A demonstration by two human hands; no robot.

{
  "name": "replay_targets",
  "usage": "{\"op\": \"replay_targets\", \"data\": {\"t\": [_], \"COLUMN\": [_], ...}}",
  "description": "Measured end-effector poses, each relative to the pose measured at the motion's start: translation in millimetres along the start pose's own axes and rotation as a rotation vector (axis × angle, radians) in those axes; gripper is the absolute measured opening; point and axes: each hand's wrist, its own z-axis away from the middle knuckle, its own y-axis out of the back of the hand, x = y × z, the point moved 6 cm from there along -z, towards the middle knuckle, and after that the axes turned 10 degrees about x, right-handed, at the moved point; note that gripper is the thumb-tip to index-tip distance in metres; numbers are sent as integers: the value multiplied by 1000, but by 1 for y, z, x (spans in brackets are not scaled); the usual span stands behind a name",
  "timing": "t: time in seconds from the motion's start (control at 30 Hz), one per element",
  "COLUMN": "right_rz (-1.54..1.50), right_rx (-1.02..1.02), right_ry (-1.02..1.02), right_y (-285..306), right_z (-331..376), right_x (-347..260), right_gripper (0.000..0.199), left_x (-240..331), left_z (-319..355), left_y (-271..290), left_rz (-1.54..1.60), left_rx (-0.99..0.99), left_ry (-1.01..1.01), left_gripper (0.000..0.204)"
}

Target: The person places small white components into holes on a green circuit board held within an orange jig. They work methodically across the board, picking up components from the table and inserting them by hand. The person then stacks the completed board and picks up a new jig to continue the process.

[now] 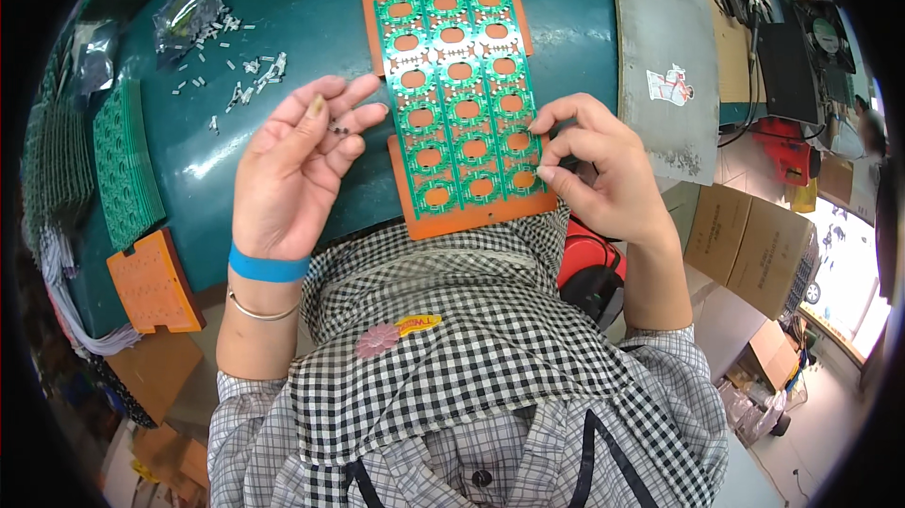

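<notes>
A green board sheet (463, 90) lies on an orange tray (481, 216) at my edge of the bench (330, 13), at twelve o'clock. My left hand (287, 155), at eleven o'clock, is loose and half curled, with tiny dark bits (339, 129) on its fingers. My right hand (603, 164), at one o'clock, bends its fingers by the sheet's edge; I can't tell if they pinch it.

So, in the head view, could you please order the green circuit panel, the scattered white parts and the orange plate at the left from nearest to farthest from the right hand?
1. Green circuit panel: right edge at the right hand.
2. White parts: upper left.
3. Orange plate: far left.
</notes>
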Motion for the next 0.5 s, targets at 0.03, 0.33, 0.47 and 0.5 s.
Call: {"op": "replay_targets", "data": {"t": [0.03, 0.33, 0.47, 0.5], "right_rz": [4, 97, 124, 130], "right_rx": [-8, 5, -12, -12], "right_ry": [-2, 36, 41, 52], "right_y": [-1, -4, -3, -3], "right_z": [2, 2, 0, 0], "right_x": [1, 4, 3, 2], "right_gripper": [10, 11, 10, 11], "left_x": [2, -3, -7, -8], "left_z": [1, 3, 4, 4], "left_y": [-1, -1, 2, 0], "left_rz": [5, -31, -22, -8], "left_rx": [-3, 66, -14, -56], "left_ry": [-2, 20, 2, 9], "left_gripper": [29, 24, 22, 23]}}
